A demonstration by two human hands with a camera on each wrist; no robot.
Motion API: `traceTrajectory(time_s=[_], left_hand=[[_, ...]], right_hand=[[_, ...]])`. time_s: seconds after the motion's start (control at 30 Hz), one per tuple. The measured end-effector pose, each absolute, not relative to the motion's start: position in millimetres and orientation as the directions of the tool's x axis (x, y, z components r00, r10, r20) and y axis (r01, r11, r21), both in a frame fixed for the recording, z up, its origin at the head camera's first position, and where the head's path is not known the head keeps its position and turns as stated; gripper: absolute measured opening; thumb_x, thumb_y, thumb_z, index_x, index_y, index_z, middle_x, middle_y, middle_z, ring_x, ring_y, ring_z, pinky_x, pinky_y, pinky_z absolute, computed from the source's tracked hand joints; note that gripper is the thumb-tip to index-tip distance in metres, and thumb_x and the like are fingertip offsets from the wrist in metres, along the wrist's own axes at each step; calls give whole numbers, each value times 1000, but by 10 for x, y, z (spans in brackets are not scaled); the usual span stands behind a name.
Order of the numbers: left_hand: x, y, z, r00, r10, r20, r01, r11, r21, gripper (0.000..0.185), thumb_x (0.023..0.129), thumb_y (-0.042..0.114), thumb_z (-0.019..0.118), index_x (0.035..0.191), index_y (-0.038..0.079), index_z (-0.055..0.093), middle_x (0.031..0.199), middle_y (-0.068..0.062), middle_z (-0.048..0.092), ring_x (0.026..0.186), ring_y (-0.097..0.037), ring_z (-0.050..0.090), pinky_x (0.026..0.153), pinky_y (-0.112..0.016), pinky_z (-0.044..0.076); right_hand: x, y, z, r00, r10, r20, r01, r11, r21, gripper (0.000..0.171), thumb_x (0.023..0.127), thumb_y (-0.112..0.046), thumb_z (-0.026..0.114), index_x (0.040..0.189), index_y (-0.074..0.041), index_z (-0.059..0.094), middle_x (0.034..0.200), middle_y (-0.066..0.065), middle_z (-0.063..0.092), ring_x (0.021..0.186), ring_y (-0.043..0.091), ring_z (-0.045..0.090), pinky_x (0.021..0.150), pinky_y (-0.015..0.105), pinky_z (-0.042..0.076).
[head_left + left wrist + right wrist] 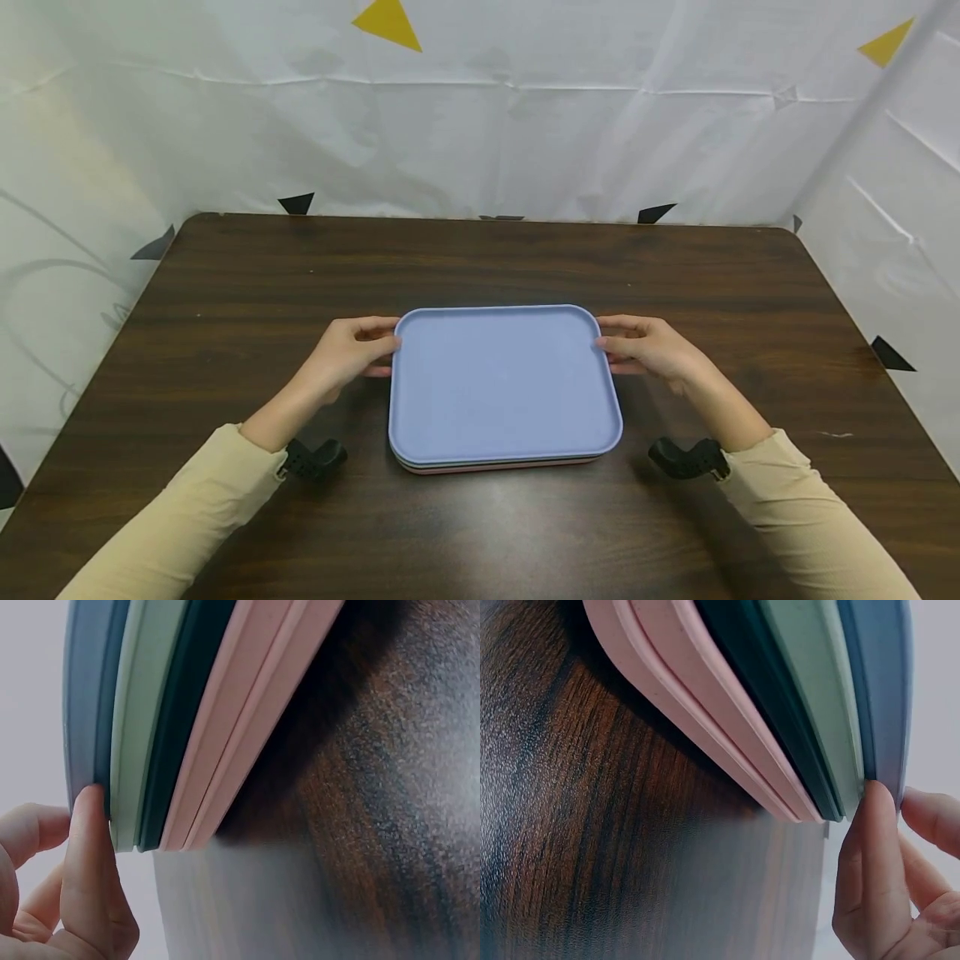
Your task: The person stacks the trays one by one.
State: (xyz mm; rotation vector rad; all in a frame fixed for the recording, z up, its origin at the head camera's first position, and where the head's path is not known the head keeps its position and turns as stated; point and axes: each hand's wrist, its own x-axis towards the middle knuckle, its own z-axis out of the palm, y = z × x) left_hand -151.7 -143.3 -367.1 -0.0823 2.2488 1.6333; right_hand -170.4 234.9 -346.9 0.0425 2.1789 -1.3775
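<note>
A stack of several trays lies mid-table, a blue tray [498, 379] on top and a pink edge [495, 467] showing at the bottom. My left hand [378, 343] pinches the blue tray's left rim; my right hand [617, 343] pinches its right rim. In the left wrist view a fingertip [90, 825] sits under the blue tray [86, 697], above the light green tray [142, 712], the dark green tray [184, 712] and the pink trays [240, 727]. The right wrist view mirrors this: a fingertip [877, 817] under the blue tray [877, 682], with the light green tray [817, 690], the dark green tray [772, 697] and the pink trays [690, 697] below it.
The dark wooden table [480, 258] is enclosed by white sheeting [480, 133] at the back and both sides. Black wrist-camera mounts [315, 458] [686, 458] sit by my sleeves near the table surface.
</note>
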Motion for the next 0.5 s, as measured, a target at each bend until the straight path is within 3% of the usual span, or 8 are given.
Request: traceTrajectory(time_s=[0.27, 0.5], left_hand=[[-1516, -1448, -3684, -930, 183, -318, -252, 310, 917, 46, 94, 11, 57, 137, -3, 48, 125, -24, 57, 91, -7, 65, 79, -29, 60], [-1518, -1478, -3689, -925, 191, -327, -257, 318, 913, 47, 94, 12, 58, 138, -1, 48, 112, -13, 58, 93, -8, 63, 78, -29, 60]], right_hand=[[-1712, 2357, -3486, -849, -265, -456, 295, 479, -827, 57, 95, -17, 59, 144, 2, 38, 102, 2, 58, 87, 3, 62, 82, 21, 58], [-1714, 2366, -3513, -845, -279, -456, 304, 451, -839, 58, 94, -16, 59, 145, 1, 36, 104, 2, 57, 88, 2, 62, 82, 19, 57]])
